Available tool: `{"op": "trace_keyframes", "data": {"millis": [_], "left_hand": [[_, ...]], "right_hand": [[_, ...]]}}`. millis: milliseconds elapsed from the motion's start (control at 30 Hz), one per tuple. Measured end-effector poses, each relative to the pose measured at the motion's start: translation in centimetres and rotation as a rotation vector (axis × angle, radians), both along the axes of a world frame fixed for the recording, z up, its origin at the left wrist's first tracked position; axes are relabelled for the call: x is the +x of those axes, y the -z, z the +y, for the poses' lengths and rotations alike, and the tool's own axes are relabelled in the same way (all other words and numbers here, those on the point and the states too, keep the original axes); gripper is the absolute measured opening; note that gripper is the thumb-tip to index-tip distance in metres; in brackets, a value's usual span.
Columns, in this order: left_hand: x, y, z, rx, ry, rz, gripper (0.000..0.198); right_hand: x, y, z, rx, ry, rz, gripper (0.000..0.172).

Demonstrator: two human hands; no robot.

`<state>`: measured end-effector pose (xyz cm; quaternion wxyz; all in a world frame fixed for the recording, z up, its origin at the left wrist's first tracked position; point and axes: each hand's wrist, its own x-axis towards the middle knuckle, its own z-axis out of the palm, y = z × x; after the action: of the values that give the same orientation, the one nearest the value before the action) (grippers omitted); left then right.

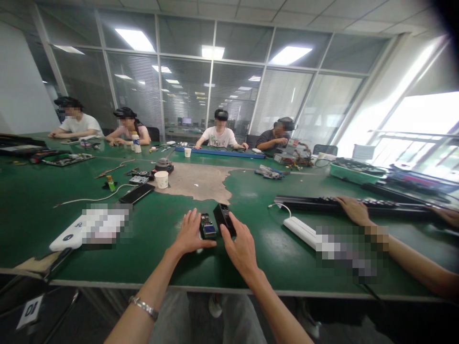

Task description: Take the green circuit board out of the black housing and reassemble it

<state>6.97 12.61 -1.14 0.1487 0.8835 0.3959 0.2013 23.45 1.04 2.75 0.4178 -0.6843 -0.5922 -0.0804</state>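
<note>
Left hand (190, 232) and right hand (241, 251) were close together at the near edge of the green bench (261, 260), with 2 items between them. The small circuit board (208, 225) lay just beside the black plastic box (225, 219), and the box appeared tilted. I judged the board light, stiff and fragile, best taken by its bare edges, clear of the small blue screen (208, 231). I judged the box light, hard and possibly slippery, best pinched across its long sides.

Left hand was open, fingers spread, and lay against the board's near side. I saw no clamp. Right hand arched over the box, fingers spread, and touched its lower part; I could not tell whether it gripped. A silver bracelet (144, 307) sat on the left wrist.

To the right, a co-worker's hand (353, 210) rested on a long black bar (311, 204), beyond a white power strip (301, 231). To the left lay a blurred white object (79, 234). Further out I logged a paper cup (161, 179), a black slab (136, 193) and a white cable (96, 197). At the far side, 4 people (220, 131) sat working before glass partitions (186, 86).
</note>
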Motion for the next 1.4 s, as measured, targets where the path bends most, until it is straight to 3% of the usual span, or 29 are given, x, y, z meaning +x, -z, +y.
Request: {"op": "trace_keyframes", "data": {"millis": [233, 533, 867, 1067, 1267, 1400], "left_hand": [[-0.2, 0.0, 0.1, -0.043, -0.026, -0.021, 0.103], [-0.5, 0.6, 0.4, -0.057, 0.023, -0.083, 0.123], [-0.5, 1.3, 0.5, -0.03, 0.064, -0.157, 0.116], [-0.6, 1.5, 0.9, -0.067, 0.135, -0.228, 0.137], [-0.6, 1.6, 1.0, -0.042, 0.137, -0.207, 0.134], [-0.6, 1.4, 0.7, -0.031, 0.128, -0.188, 0.137]], "right_hand": [[-3.6, -1.4, 1.1, -0.06, -0.059, -0.048, 0.047], [-4.9, -1.9, 1.9, -0.235, 0.014, -0.161, 0.047], [-5.2, -1.7, 1.4, -0.301, 0.014, -0.205, 0.053], [-4.3, -1.6, 1.7, -0.349, 0.007, -0.161, 0.047], [-4.3, -0.8, 1.3, -0.354, -0.017, -0.199, 0.053], [-4.1, -1.3, 1.2, -0.344, -0.016, -0.173, 0.057]]}}
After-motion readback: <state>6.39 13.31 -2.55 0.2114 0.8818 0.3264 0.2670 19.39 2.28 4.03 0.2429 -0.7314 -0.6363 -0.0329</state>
